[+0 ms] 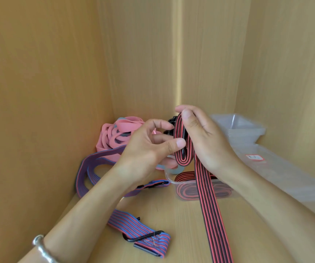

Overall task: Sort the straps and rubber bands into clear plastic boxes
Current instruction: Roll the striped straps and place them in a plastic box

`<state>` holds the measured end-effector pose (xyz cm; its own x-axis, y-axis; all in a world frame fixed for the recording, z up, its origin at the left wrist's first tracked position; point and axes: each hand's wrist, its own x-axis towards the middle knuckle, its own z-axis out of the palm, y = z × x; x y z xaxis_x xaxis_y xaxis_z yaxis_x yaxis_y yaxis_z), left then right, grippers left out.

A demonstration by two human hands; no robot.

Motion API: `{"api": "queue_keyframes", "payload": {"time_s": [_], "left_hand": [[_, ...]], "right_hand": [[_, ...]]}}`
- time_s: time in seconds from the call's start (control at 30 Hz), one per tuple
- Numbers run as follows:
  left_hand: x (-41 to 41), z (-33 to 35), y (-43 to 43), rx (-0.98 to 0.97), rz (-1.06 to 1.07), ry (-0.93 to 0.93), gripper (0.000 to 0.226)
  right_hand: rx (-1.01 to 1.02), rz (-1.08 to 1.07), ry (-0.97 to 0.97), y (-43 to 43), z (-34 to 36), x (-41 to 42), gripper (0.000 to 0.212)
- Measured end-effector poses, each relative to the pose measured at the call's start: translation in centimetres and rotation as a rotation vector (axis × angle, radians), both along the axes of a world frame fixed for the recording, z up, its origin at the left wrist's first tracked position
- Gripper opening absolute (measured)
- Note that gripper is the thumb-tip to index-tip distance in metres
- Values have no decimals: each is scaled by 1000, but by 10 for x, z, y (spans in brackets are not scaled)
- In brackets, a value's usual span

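We see both hands raised above the light wooden shelf (172, 224), working on a red-and-black striped elastic strap (208, 205). The right hand (200, 137) grips its folded loops, thumb laid over the top, fingers curled behind. The left hand (149, 147) pinches the same bundle from the side, thumb against the folds, forefinger by the black plastic buckle (172, 121). The strap's loose tail hangs down over a clear plastic box (169, 177), in which we find another coiled red-and-black strap (187, 190). A blue-and-red striped strap (143, 232) lies on the shelf at left. A heap of pink rubber bands (118, 133) sits in the back corner, and a stack of empty clear boxes (244, 128) stands at right.
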<state>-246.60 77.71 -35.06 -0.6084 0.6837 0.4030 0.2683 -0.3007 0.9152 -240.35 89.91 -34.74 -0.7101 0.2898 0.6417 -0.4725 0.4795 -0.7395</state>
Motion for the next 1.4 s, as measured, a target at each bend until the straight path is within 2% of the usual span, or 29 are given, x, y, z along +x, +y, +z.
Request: {"api": "queue_keyframes", "payload": {"time_s": [0.2,0.3,0.43,0.6,0.73,0.83,0.93,1.07,1.17,1.27,1.4], "left_hand": [[1,-2,3,115,-10,-99,43],[1,1,4,240,14,-191,46],[-5,5,2,376,63,-230,54],[-11,1,0,293,197,-54,61],[-17,5,-6,127,213,13,34],[-23,7,-11,45,257,11,37],[-29,7,-15,30,230,-5,24],[-28,11,-20,56,104,-132,25],[-24,12,-18,103,81,-179,29],[-18,9,-12,191,99,-224,17],[-14,5,-5,289,108,-261,11]], "right_hand": [[6,135,-48,-4,1,3,50],[28,212,-48,-4,-2,1,62],[87,254,-129,-9,-9,-4,47],[-30,310,-185,-5,-1,2,50],[-59,368,-274,2,4,9,49],[-66,447,-325,7,5,11,43],[-54,467,-333,9,6,12,39],[-90,434,-297,9,7,12,29],[-155,320,-177,9,8,7,25],[-236,226,-56,10,7,2,16],[-273,215,-19,5,5,1,17]]}}
